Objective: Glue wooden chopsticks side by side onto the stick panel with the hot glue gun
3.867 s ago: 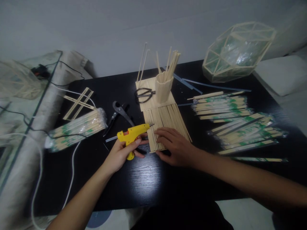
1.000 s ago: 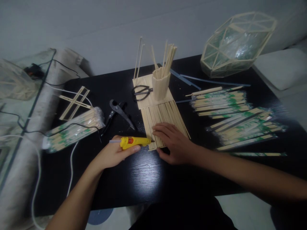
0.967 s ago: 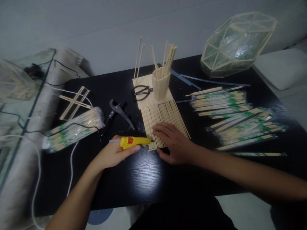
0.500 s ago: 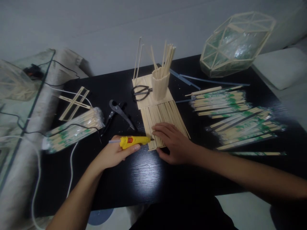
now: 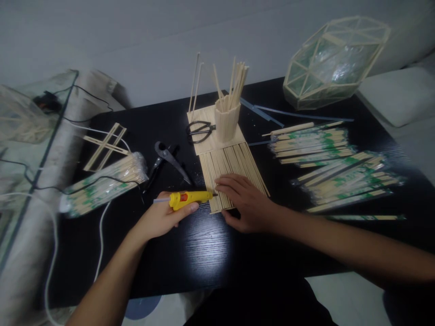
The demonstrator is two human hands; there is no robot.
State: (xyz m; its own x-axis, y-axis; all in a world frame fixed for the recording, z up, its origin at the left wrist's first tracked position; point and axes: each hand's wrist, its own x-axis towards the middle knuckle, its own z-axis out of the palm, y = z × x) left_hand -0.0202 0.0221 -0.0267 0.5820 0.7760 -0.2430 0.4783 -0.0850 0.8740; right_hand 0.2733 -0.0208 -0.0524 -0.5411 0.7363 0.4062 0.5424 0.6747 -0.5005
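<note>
My left hand (image 5: 163, 221) is closed round a yellow hot glue gun (image 5: 190, 199); a grey glue stick pokes out of its back end. The gun's nozzle points right and is at the near left part of a panel of thin wooden sticks (image 5: 226, 165) laid side by side. On that panel rests my right hand (image 5: 246, 203), fingers stretched over the sticks and thumb by the near edge. Its palm hides some of the sticks. Behind the panel, a wooden base (image 5: 204, 113) carries a stick-built cup (image 5: 227, 120) full of upright sticks and black-handled scissors (image 5: 200, 131).
Dark pliers (image 5: 171, 160) lie left of the panel, near a bag of chopsticks (image 5: 105, 185) and crossed sticks (image 5: 106, 146). Several wrapped chopsticks (image 5: 350, 181) are piled on the right. A faceted stick frame (image 5: 336, 63) stands at the back right. White cable (image 5: 101, 240) runs down the left.
The glue gun's nozzle has shifted up very slightly. My right hand stays in place on the panel.
</note>
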